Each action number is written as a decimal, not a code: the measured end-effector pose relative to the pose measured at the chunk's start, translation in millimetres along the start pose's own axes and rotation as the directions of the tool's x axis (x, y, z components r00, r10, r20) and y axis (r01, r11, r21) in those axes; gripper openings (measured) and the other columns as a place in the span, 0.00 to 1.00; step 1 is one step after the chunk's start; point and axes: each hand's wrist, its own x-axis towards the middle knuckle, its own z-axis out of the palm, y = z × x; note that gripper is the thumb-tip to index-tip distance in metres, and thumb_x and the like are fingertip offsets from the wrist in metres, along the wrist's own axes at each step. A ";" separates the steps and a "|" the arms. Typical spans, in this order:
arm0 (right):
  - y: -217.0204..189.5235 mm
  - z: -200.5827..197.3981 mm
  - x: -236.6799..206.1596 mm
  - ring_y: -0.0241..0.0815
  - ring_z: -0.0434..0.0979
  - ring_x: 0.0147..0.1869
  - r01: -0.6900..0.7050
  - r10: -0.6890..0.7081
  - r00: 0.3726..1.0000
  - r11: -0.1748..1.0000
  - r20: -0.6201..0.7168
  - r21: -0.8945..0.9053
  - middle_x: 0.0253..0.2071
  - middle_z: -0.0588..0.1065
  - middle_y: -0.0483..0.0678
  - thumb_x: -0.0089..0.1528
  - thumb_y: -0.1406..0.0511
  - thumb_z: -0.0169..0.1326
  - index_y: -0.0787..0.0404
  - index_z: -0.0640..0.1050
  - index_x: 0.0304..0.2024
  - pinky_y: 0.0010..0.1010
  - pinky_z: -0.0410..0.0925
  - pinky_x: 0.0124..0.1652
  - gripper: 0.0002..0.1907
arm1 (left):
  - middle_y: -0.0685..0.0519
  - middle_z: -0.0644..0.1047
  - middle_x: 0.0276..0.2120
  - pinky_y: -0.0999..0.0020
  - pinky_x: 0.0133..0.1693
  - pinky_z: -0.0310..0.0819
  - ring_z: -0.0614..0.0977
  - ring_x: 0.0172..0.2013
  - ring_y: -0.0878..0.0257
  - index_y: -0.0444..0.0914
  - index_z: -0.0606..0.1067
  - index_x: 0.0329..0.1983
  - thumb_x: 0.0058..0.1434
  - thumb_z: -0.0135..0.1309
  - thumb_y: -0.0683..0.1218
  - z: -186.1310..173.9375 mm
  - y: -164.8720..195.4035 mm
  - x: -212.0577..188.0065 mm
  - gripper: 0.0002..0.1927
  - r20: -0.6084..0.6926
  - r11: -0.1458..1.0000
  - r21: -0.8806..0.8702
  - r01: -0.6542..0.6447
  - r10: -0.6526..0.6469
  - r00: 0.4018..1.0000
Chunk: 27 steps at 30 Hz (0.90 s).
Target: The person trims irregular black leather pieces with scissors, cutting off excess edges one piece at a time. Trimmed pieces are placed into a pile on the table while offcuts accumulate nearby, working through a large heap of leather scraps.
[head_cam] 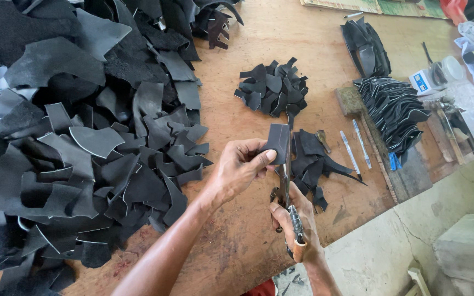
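Left hand (237, 167) grip is pinching the dark leather piece (277, 142); right hand (294, 225) is squeezing shears (286, 189) below it — trimming cleaner with taut leather.

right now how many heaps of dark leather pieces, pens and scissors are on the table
Heaps of dark leather pieces: 5 (big pile, cut bits, scraps, fanned stack, bundle)
Pens: 2
Scissors: 1, in the right hand
Total: 8
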 end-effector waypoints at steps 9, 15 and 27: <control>10.7 -5.4 1.1 0.32 0.67 0.20 -0.025 0.025 1.000 1.000 -0.007 -0.008 0.19 0.68 0.42 0.58 0.66 0.53 0.64 0.75 0.36 0.27 0.63 0.22 0.07 | 0.59 0.80 0.30 0.78 0.31 0.72 0.76 0.29 0.75 0.34 0.82 0.48 0.68 0.56 0.45 -4.1 3.3 0.6 0.11 0.044 1.000 0.030 0.006 -0.007 0.999; 14.9 -12.0 -0.4 0.32 0.66 0.18 -0.039 0.039 0.999 0.995 0.003 -0.088 0.16 0.67 0.42 0.58 0.66 0.53 0.64 0.74 0.33 0.27 0.62 0.21 0.06 | 0.59 0.80 0.28 0.79 0.29 0.70 0.75 0.27 0.75 0.34 0.82 0.47 0.67 0.55 0.45 -5.6 8.4 0.0 0.11 0.062 0.997 0.072 0.029 -0.034 0.998; 24.3 -21.9 -4.2 0.30 0.68 0.17 -0.056 0.060 0.998 0.987 0.025 -0.151 0.18 0.68 0.41 0.58 0.69 0.52 0.64 0.75 0.35 0.26 0.63 0.18 0.04 | 0.59 0.77 0.25 0.78 0.29 0.68 0.73 0.26 0.75 0.33 0.82 0.45 0.68 0.57 0.46 -13.3 3.3 1.3 0.11 0.170 0.997 0.071 0.035 -0.047 0.984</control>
